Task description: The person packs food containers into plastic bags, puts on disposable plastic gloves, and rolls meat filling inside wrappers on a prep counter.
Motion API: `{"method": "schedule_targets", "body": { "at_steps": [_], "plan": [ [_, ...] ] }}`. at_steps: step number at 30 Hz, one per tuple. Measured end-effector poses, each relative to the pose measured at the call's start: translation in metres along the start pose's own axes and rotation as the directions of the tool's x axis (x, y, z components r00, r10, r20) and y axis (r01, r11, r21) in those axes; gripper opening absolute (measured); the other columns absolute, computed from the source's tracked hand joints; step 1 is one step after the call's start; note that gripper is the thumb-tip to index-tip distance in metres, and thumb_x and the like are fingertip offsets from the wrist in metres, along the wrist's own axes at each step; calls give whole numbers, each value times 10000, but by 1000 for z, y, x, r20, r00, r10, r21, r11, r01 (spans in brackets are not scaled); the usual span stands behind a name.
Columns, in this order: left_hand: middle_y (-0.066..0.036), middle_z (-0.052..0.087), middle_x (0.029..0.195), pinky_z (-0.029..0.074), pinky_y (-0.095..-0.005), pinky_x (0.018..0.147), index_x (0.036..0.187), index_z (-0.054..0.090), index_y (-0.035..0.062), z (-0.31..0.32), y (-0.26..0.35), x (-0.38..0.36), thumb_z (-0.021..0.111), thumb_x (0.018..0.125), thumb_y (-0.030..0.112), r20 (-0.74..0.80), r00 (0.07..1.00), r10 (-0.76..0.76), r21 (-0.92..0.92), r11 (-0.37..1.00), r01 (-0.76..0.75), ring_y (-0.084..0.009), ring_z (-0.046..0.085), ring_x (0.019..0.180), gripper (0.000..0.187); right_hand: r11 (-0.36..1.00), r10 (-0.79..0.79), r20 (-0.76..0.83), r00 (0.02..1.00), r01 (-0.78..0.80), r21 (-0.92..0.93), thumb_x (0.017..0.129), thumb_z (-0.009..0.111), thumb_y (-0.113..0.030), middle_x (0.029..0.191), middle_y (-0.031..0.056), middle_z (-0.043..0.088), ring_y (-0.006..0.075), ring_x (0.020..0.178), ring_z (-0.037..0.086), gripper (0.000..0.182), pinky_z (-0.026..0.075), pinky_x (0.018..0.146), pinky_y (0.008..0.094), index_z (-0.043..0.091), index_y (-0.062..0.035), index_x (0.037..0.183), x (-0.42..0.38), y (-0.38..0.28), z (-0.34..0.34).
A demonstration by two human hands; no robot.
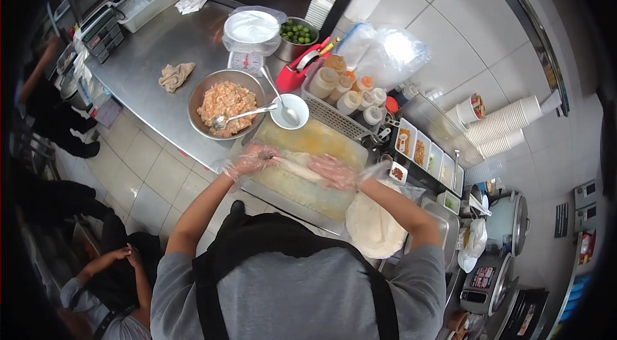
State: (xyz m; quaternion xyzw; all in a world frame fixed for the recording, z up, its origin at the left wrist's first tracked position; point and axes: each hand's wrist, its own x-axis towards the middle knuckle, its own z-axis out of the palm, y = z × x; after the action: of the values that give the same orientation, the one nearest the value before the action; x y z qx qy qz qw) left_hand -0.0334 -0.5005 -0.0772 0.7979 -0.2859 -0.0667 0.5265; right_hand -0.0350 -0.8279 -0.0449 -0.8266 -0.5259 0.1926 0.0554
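Observation:
A pale, filled wrapper roll [297,168] lies on a worn, greasy-looking board [289,195] in front of me. My left hand [252,160], in a clear plastic glove, closes its fingers on the roll's left end. At the other end my right hand [334,171], gloved the same way, curls over the roll and hides its tip. Beside my right forearm sits a stack of round, thin wrappers [376,221]. Beyond the board, a steel bowl [195,115] holds an orange-pink minced filling [225,103] with a spoon in it. A white bowl [299,103] with another spoon stands at the board's far edge.
Behind the bowls stand a dial scale [246,61], a pot of green citrus [295,33] and a basket of sauce bottles [347,92]. Toppings trays [421,150] line the right. A crumpled cloth [175,76] lies left. Another person [116,282] sits at lower left.

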Motion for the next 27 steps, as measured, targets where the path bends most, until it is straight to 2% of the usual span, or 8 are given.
{"method": "schedule_targets", "body": {
  "at_steps": [3,6,12,15,18,21,22,27],
  "plan": [
    [-73,658,878,465,-337,757,906,660,64,0,1,3,696,728,128,39,999,2,9,1000,-3,-217,614,824,193,1000,-30,-122,992,30,3,912,348,-474,1495,121,125,268,1384,101,690,93,1116,460,115,-94,1439,41,-2,-14],
    [-93,656,879,465,-336,735,891,665,58,0,-2,7,681,748,147,55,999,0,139,990,-8,-236,612,802,169,999,45,-115,992,-46,1,913,350,-458,1498,115,112,264,1385,96,682,84,1119,454,105,-102,1441,35,-2,-9],
    [-111,639,856,453,-374,723,888,671,59,-2,5,13,646,785,221,89,996,-5,271,963,-19,-277,596,792,193,972,230,-37,972,-232,-41,899,438,-401,1485,85,192,264,1383,111,610,95,1114,478,243,-145,1417,-34,-17,-2],
    [-107,620,855,439,-391,738,899,671,68,-1,4,16,638,789,242,84,996,15,407,912,-48,-287,578,809,209,863,504,-421,754,-466,198,828,565,-363,1379,76,398,268,1341,245,543,105,1104,499,425,-184,1322,-35,-52,-8],
    [-104,623,845,422,-421,756,880,666,93,7,-10,20,627,793,274,24,999,47,402,914,-53,-299,570,831,205,789,613,-457,644,-528,314,743,661,-305,1171,50,556,256,1176,443,405,192,1061,498,582,-182,1120,-25,-67,21],
    [-93,615,870,409,-436,789,893,650,112,6,2,20,638,782,286,-74,997,37,356,934,-8,-293,565,865,207,781,605,-653,455,-500,374,699,696,-272,983,16,593,227,966,520,265,271,990,477,627,-169,933,-15,-74,45],
    [-88,609,885,405,-437,802,904,643,116,3,12,20,646,776,287,-113,993,26,343,939,15,-288,563,879,213,773,618,-653,438,-488,405,695,700,-265,957,14,595,230,943,521,250,280,975,469,630,-170,915,-16,-70,48],
    [-73,573,981,381,-430,871,956,619,139,-7,11,10,684,742,285,49,980,191,412,890,-194,-278,533,953,267,760,640,-669,378,-437,481,660,725,-267,822,14,590,237,875,523,238,296,944,438,643,-176,864,-19,-64,45]
  ]
}}
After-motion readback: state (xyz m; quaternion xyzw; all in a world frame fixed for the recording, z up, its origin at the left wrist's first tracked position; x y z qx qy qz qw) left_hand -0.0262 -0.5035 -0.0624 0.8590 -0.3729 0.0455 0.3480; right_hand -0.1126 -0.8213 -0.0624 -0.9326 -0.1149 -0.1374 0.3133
